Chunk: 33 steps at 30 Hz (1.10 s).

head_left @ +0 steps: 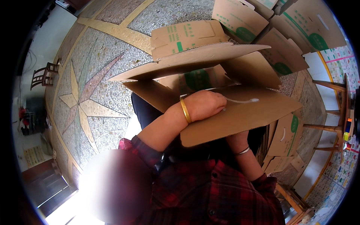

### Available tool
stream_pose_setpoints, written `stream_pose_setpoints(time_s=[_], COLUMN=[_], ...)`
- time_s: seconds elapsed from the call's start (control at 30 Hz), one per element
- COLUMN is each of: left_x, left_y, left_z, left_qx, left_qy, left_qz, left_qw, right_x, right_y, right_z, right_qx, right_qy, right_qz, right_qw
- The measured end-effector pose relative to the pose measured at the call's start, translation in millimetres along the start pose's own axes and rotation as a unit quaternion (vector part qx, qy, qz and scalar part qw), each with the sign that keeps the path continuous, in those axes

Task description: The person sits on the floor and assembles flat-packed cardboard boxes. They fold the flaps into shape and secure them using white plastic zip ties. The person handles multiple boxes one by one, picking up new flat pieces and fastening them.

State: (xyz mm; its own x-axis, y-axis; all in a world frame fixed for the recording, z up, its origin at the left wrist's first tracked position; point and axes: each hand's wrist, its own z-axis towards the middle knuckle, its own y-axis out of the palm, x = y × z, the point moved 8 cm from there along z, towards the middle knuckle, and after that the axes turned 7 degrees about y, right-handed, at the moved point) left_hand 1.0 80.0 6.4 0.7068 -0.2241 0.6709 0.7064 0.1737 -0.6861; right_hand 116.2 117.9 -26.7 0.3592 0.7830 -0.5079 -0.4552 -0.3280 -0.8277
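An open cardboard box [262, 107] stands upright before me, its top flaps spread outward. My left hand [205, 106], with a gold bangle on the wrist, rests on the near flap. Its fingers are curled closed around a thin whitish plastic carry handle [243, 101]. One flat end of this strip sticks out to the right over the flap. My right hand [237, 140] reaches beneath the same flap from the near side. Only its wrist area and a silvery bracelet show; the fingers are hidden under the cardboard.
Several more cardboard boxes [240, 18] with green print stand at the far right. Folded cardboard [284, 135] is stacked by my right side. Wooden stools [341, 112] stand along the right wall. A small wooden chair [45, 76] is on the patterned stone floor [101, 86] at far left.
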Motion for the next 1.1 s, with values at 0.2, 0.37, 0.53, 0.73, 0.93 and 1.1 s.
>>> stream_pose_setpoints(time_s=[0.2, 0.37, 0.53, 0.73, 0.93, 1.1], left_x=[4, 5, 1, -18, -18, -13], left_y=[-2, 0, -6, -6, -5, -7], left_z=[-4, -4, -10, -23, -19, -15], left_qx=[0.015, 0.022, 0.006, 0.08, 0.08, 0.085], left_qy=[-0.009, -0.015, -0.102, -0.186, -0.137, -0.093], left_qz=[0.003, 0.025, -0.039, -0.127, -0.11, -0.085], left_qw=[1.0, 0.999, 0.994, 0.971, 0.981, 0.988], right_x=[-2, -10, -13, -12, -17, -13], right_y=[2, 11, 7, 6, 0, 4], right_z=[1, 2, 4, 10, 13, 11], right_qx=[0.007, -0.013, 0.011, 0.007, 0.044, 0.02], right_qy=[-0.025, -0.036, -0.03, -0.017, -0.048, -0.047], right_qz=[0.0, 0.014, 0.005, 0.021, 0.008, -0.051], right_qw=[1.0, 0.999, 0.999, 1.0, 0.998, 0.997])
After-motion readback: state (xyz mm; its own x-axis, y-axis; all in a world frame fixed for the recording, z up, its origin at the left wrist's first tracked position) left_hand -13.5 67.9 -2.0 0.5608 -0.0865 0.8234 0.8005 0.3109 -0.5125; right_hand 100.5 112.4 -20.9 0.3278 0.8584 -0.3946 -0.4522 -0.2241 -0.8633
